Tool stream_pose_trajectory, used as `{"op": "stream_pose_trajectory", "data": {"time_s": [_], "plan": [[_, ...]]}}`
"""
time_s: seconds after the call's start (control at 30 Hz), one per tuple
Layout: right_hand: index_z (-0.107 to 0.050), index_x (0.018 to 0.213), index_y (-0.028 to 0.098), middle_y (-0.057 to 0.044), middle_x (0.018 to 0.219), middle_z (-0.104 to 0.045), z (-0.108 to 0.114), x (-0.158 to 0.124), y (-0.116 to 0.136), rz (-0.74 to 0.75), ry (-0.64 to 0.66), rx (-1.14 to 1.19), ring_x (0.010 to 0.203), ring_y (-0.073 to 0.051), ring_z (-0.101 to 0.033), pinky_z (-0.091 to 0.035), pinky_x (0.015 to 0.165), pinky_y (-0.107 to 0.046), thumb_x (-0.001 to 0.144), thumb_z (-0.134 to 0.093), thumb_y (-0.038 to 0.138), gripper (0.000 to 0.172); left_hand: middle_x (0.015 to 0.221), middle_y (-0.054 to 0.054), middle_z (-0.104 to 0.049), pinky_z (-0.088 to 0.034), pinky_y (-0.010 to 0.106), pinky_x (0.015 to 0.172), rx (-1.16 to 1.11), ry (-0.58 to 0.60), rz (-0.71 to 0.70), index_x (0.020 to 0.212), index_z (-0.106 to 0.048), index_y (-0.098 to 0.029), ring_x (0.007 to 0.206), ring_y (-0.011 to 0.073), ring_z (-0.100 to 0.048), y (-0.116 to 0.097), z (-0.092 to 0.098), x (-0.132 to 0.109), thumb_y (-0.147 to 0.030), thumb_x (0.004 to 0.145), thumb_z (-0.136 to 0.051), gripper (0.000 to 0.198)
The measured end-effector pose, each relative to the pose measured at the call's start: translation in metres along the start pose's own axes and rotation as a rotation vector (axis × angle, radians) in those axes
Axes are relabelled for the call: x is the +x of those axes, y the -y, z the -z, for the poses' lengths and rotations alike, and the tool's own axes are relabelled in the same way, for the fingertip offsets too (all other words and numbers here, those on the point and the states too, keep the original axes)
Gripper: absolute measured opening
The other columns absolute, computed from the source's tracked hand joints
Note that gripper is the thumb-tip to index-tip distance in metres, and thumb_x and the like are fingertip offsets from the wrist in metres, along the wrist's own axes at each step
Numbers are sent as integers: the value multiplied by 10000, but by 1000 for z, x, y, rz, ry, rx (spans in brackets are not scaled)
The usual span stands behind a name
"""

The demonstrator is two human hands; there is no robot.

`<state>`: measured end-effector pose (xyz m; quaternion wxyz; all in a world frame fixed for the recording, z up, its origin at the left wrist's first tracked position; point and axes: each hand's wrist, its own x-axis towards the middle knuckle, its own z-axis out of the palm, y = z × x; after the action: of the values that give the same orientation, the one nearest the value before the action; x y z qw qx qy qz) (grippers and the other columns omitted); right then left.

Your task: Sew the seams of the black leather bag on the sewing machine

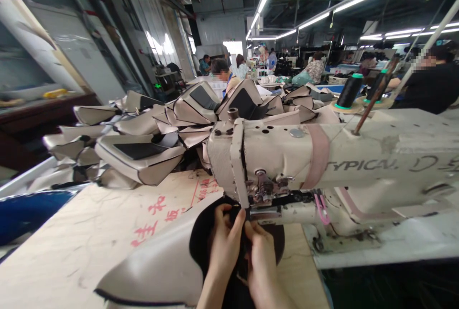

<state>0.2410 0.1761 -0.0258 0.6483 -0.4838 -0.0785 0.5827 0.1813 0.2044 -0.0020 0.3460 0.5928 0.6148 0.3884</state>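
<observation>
Side by side, just below the sewing machine's (267, 151) needle area, are my left hand (225, 235) and my right hand (260, 249). Both have their fingers closed on the black part of a beige-and-black sewn cover (161, 254), thumbs close together near the presser foot. The cover's beige panel spreads left over the wooden board (118, 218), and its black part wraps around the machine's narrow arm (292, 213). My hands hide the exact stitching point and most fingertips.
A heap of similar beige-and-black covers (143, 153) lies behind and left of the machine. Black thread cones (349, 91) stand behind it. A pink loop (322, 208) hangs under the machine body. A person in black (430, 82) sits at the right; several others work farther back.
</observation>
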Motion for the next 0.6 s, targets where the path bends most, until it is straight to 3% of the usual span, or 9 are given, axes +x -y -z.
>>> {"op": "stream_pose_trajectory", "data": {"time_s": [0.23, 0.37, 0.6], "plan": [[-550, 640, 140, 65, 452, -380, 1, -4, 11, -8, -22, -25, 382, -35, -247, -155, 361, -173, 638, -613, 365, 234, 503, -57, -522, -295, 184, 420, -12, -12, 70, 850, -478, -198, 459, 107, -437, 6, -3, 5, -573, 717, -543, 402], [-582, 678, 123, 60, 457, -393, 4, -3, 14, -20, -8, -58, 381, -36, -258, -159, 350, -174, 609, -628, 360, 250, 472, -68, -488, -263, 183, 396, -83, -50, 125, 841, -494, -185, 423, 97, -397, 6, -6, 4, -581, 684, -572, 433], [-537, 613, 132, 59, 428, -381, -2, 1, 15, -41, -32, -41, 363, -36, -263, -164, 333, -168, 595, -598, 357, 233, 513, -44, -537, -291, 187, 399, -67, -53, 151, 843, -527, -160, 441, 103, -447, 7, -5, 12, -565, 660, -604, 451]]}}
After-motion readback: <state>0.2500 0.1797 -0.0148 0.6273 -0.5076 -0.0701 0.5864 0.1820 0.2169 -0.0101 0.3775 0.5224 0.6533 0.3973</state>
